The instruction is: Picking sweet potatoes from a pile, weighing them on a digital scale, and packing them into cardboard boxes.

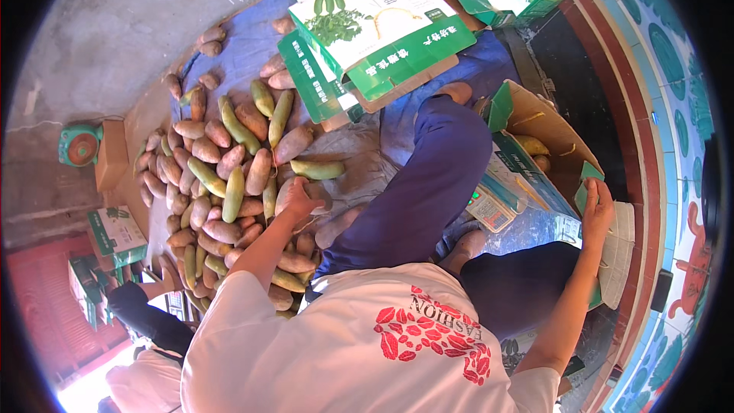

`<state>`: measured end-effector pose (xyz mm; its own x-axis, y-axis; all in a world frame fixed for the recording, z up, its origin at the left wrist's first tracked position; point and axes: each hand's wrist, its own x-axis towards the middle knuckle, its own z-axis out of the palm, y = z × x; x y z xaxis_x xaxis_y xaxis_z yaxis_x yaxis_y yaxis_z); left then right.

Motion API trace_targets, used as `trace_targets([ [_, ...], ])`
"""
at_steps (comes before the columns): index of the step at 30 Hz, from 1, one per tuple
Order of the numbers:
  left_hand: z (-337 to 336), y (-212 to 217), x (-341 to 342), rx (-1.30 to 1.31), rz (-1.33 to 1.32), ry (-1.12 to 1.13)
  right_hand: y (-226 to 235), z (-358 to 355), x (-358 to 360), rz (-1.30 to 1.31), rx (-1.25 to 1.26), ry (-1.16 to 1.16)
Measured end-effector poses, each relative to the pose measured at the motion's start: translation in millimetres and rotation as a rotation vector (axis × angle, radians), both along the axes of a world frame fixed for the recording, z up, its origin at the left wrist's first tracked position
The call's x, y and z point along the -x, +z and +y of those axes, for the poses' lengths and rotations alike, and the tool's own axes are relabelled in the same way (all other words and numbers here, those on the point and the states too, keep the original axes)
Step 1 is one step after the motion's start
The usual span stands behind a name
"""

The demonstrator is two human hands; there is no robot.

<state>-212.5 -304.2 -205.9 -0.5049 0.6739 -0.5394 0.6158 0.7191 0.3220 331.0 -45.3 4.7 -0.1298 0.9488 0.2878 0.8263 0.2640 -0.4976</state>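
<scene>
A big pile of reddish-brown, sweet-potato-like tubers (260,172) lies to the left, mixed with long green, cucumber-shaped vegetables (235,193). At the pile's right side my left hand (297,200) is curled round a tuber (321,197), partly hidden by the fingers. My right hand (599,206) pinches a green flap at the near edge of an open carton (562,122). Inside this carton lie a few yellowish and brown vegetables (534,145). Beside it, a small scale (491,210) with a lit green display sits near my knee.
Green-and-white printed cartons (375,27) stand ahead on a blue sheet (260,30). A tiled wall edge (642,145) curves along the right. Another person's dark-clothed leg (149,320) shows at lower left, near more cartons (118,233). A round green device (79,144) stands at far left.
</scene>
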Motion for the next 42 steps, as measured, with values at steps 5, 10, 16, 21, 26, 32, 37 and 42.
trace_targets([
  [5, 46.0, 49.0, 0.3, -0.351, -0.131, 0.203, 6.3, -8.6, 1.9, 0.053, 0.136, 0.024],
  [10, 110.2, 142.2, -15.3, -0.852, -0.203, 0.255, 14.1, -18.2, 15.5, 0.019, 0.062, 0.155],
  [16, 178.8, 249.6, -75.7, -1.078, -0.413, 0.132, 21.1, -26.9, 20.4, -0.028, 0.112, 0.225],
  [21, 221.0, 284.3, -149.1, -1.057, -0.618, -0.103, 21.1, -27.4, 16.3, -0.005, 0.139, 0.288],
  [26, 256.2, 275.8, -218.2, -1.037, -0.553, -0.437, 17.7, -26.8, 15.6, 0.004, 0.116, 0.282],
  [32, 294.6, 245.3, -278.7, -0.817, -0.4, -0.692, 19.4, -28.1, 14.3, 0.012, 0.149, 0.273],
  [37, 304.9, 220.6, -305.1, -0.756, -0.235, -0.894, 19.6, -25.9, 14.8, 0.01, 0.153, 0.282],
  [42, 311.6, 213.5, -294.6, -0.816, -0.342, -0.899, 26.2, -24.9, 18.7, 0.023, 0.221, 0.356],
])
